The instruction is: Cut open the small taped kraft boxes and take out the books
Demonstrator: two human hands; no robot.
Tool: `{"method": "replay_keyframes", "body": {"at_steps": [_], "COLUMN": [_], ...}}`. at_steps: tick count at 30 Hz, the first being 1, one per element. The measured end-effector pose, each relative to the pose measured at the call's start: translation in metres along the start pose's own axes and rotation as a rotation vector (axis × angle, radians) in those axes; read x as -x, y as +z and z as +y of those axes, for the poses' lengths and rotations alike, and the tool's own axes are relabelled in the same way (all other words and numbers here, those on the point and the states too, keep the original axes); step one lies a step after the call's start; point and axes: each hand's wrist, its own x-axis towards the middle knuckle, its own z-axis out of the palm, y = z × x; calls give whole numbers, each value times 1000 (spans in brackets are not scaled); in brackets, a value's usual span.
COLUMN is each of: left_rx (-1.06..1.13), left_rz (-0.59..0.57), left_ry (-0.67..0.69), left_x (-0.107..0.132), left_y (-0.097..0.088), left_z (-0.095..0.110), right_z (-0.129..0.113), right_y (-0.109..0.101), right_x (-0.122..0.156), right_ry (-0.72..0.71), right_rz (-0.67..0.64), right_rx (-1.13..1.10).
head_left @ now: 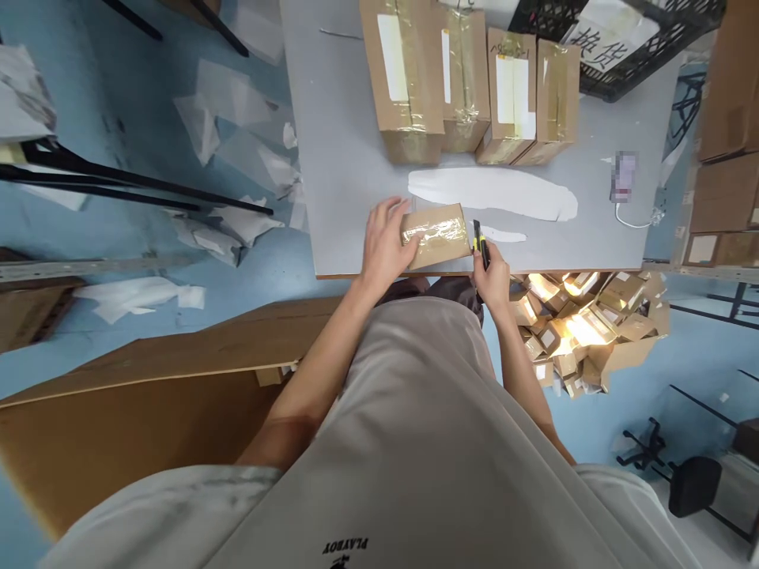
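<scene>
A small cardboard box (437,234) wrapped in clear tape lies near the front edge of the grey table (344,158). My left hand (384,246) grips its left end, fingers curled over the top. My right hand (492,276) is closed round a yellow-and-black utility knife (480,242), whose tip sits at the box's right end.
Several taped cardboard boxes (468,79) stand in a row at the back of the table, beside a black crate (617,47). A white plastic sheet (492,194) lies mid-table. A heap of small boxes (581,324) sits on the floor at right. Large cardboard (148,395) lies at left.
</scene>
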Motion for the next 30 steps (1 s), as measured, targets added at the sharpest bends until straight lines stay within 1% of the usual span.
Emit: {"method": "replay_keyframes", "body": {"at_steps": [3, 5, 8, 13, 16, 19, 23, 26, 30], "left_rx": [-78, -91, -97, -79, -70, -57, -56, -68, -84], "left_rz": [-141, -203, -200, -189, -189, -181, -171, -180, -190], "left_ry": [198, 257, 256, 247, 244, 235, 227, 230, 255], "left_x": [-7, -8, -7, -4, -4, -4, -1, 0, -1], "left_y": [17, 29, 39, 42, 42, 44, 45, 45, 44], "left_z": [20, 29, 32, 29, 31, 32, 33, 33, 31], "right_z": [-7, -13, -23, -41, -60, -86, -113, -122, -123], "right_y": [-3, -8, -14, -19, -20, -19, -20, -24, -31], "right_x": [6, 9, 9, 3, 3, 4, 8, 13, 28], "right_ry": [-29, -72, -113, -73, -10, 89, 191, 244, 312], "right_rz": [1, -31, -82, -144, -190, -235, -284, -331, -370], "right_rx": [58, 89, 158, 329, 449, 570, 672, 714, 721]}}
